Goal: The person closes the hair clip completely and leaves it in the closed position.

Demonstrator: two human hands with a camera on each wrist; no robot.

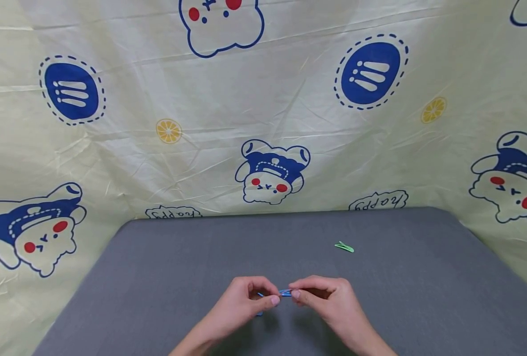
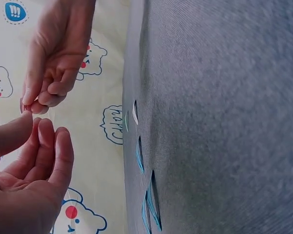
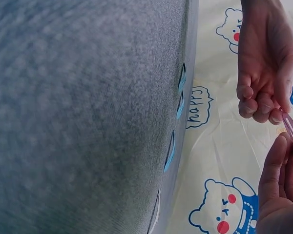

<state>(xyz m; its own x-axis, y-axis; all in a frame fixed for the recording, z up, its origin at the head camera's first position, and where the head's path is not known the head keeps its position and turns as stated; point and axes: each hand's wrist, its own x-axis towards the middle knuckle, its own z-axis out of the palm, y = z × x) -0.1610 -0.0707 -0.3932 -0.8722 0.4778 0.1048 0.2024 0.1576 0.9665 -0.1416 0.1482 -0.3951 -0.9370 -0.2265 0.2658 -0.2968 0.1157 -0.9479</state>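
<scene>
A pink snap hair clip is pinched at both ends, raised above the grey table. My left hand grips one end between thumb and forefinger. The thumb and forefinger of my right hand hold the other end. In the head view the fingertips mostly hide this clip. A blue hair clip shows in the gap between the hands, lower down on the table. Another blue clip lies partly hidden behind the left hand, with a further blue one in the left wrist view.
Farther back on the right of the table lies a green hair clip, spread apart. A whitish clip shows on the table in the left wrist view. Pale printed cloth hangs behind the table's far edge and around its sides.
</scene>
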